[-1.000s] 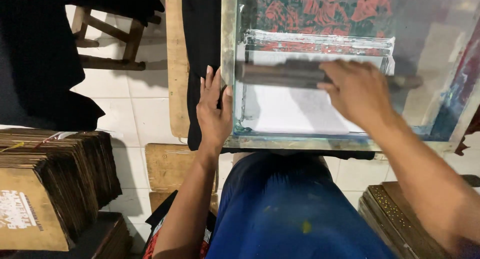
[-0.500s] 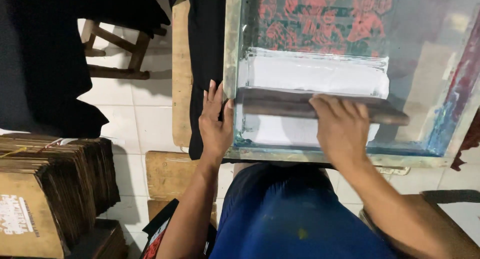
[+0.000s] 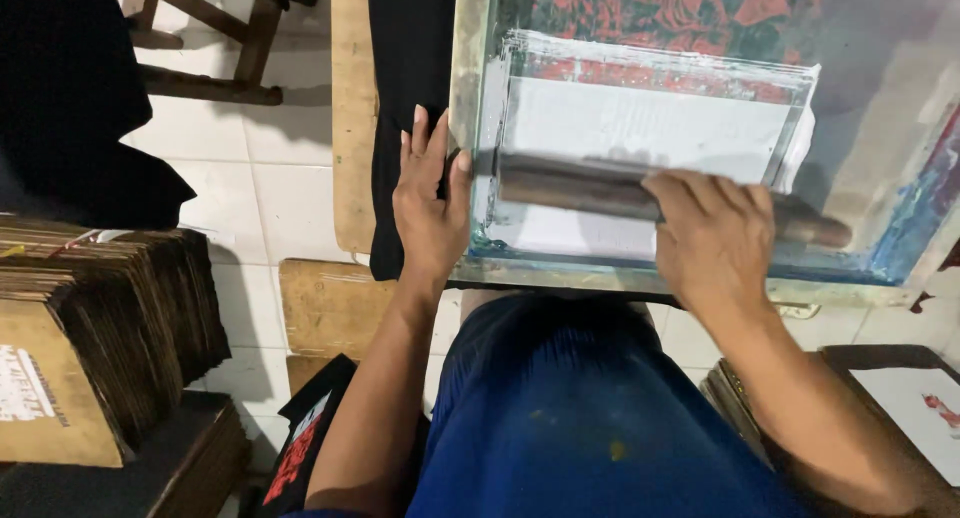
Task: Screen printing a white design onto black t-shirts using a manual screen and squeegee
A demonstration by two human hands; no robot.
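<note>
Head view: the right hand (image 3: 715, 240) is wrapped over the squeegee (image 3: 640, 193), fingers curled shut around its handle, the blade lying across the white ink patch inside the screen frame (image 3: 470, 98). At nine o'clock of the squeegee, the left hand (image 3: 430, 203) lies flat, fingers spread and gripping nothing, pressing the frame's edge over the black fabric (image 3: 410, 88). To do this stroke well, I'd judge: keep pressure even along the blade, hold a steady tilt, and pin that frame so nothing shifts.
</note>
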